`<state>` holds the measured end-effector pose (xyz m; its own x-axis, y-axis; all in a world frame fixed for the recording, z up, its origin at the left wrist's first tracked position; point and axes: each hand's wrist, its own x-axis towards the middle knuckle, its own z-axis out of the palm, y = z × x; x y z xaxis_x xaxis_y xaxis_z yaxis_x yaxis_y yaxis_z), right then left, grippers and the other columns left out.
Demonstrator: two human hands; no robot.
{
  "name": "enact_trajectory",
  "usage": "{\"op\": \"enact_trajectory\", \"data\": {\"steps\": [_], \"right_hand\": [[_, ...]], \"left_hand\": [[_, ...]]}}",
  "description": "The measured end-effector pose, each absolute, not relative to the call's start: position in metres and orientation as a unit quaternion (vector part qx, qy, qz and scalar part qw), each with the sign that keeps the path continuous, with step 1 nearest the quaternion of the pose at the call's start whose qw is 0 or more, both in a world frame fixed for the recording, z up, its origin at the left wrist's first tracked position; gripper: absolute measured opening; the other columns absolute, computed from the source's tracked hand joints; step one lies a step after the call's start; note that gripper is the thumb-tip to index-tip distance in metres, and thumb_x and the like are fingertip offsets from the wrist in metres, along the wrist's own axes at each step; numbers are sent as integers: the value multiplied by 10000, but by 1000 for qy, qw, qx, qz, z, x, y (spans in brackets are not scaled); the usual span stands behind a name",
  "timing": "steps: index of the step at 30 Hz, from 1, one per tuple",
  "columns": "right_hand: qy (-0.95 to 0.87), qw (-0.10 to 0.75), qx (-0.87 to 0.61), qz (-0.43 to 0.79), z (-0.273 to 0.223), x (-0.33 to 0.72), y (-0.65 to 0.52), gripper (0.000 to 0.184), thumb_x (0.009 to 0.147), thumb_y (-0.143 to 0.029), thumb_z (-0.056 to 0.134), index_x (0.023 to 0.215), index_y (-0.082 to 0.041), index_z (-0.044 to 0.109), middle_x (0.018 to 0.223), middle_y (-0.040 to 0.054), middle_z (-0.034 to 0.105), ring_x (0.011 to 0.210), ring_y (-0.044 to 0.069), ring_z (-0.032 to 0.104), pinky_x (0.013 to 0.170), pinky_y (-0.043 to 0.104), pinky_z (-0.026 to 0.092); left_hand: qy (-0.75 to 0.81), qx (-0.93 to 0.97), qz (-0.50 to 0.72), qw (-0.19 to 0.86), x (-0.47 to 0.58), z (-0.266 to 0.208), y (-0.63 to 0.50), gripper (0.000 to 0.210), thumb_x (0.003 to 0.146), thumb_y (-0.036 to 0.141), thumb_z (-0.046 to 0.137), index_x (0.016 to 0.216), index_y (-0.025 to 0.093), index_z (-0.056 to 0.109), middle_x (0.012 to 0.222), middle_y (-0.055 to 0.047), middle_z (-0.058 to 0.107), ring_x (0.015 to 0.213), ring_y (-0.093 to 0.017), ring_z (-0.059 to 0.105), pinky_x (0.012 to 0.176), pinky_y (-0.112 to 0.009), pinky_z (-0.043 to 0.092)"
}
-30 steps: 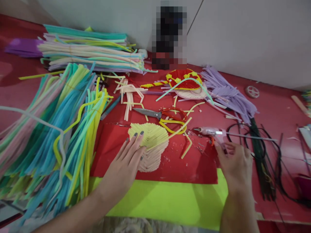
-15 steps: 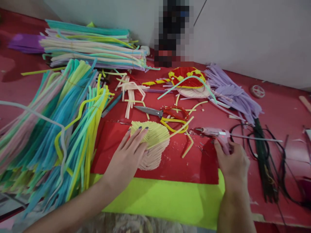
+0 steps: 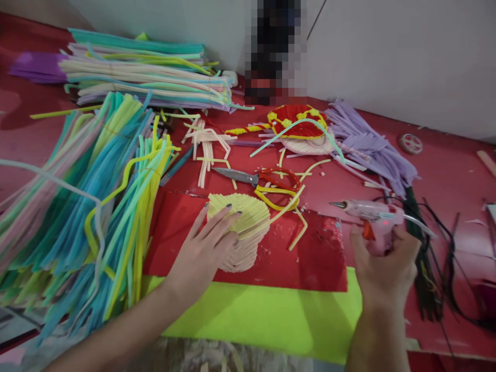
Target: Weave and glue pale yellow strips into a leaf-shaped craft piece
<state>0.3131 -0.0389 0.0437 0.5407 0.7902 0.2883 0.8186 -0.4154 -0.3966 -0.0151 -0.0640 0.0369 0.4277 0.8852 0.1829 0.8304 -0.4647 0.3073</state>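
Observation:
My left hand (image 3: pixel 215 235) lies flat with fingers spread on a pad of pipe cleaners (image 3: pixel 248 253), pale yellow at the top and cream below. A loose pale yellow pipe cleaner (image 3: pixel 282 211) slants from the pad to the upper right. Under the pad is a red sheet (image 3: pixel 302 274). In my right hand (image 3: pixel 387 268) is a pink hot glue gun (image 3: pixel 374 214), raised at the right with its nozzle pointing left and a glue stick (image 3: pixel 422 227) out of its back. Scissors (image 3: pixel 248 178) with red and yellow handles lie just beyond the pad.
Bundles of coloured pipe cleaners (image 3: pixel 89 196) fill the left side, with more stacked behind (image 3: pixel 147 75). A red and yellow pipe-cleaner fan (image 3: pixel 296 121) and lilac stems (image 3: pixel 375 139) lie at the back. Lime-green material (image 3: pixel 251 315) sticks out under the red sheet. A black cable (image 3: pixel 449 258) lies right.
My right hand has lifted the glue gun off the table's surface and shifted it right. The left hand stays on the pad, nearly still.

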Motion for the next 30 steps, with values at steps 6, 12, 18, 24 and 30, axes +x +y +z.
{"op": "enact_trajectory", "data": {"steps": [6,12,18,24,30], "right_hand": [[-494,255,-831,-20,54,288,-50,763,666,-674,704,1225,-178,550,1048,127,649,835,277,633,713,402,488],[-631,240,-736,-52,50,255,-64,660,774,-626,659,1210,-143,546,1023,142,642,867,268,634,679,370,505],[-704,226,-671,-58,33,225,-71,453,850,-463,660,1156,-148,548,982,124,645,872,253,642,678,356,537],[-713,226,-663,-35,22,213,-76,356,873,-408,641,1127,-175,555,1005,102,643,904,230,653,709,333,555],[-711,222,-667,-13,23,211,-77,334,871,-384,648,1122,-182,563,1024,109,644,906,227,655,715,338,557]], "left_hand": [[503,850,139,68,-16,42,-71,174,927,116,494,1009,186,630,1394,-68,580,1381,-262,433,1205,-532,211],[554,817,149,56,-15,38,-71,229,935,320,550,1078,155,615,1395,-138,562,1311,-282,510,1149,-519,345],[584,802,108,67,-16,35,-71,447,949,364,516,1375,229,488,1512,-121,442,1360,-297,462,1136,-611,308],[587,800,88,81,-17,32,-72,472,963,428,465,1403,259,487,1569,-99,352,1426,-299,369,1163,-619,237],[585,800,96,88,-17,32,-71,469,962,422,472,1402,261,490,1579,-95,329,1433,-301,358,1165,-630,212]]}}
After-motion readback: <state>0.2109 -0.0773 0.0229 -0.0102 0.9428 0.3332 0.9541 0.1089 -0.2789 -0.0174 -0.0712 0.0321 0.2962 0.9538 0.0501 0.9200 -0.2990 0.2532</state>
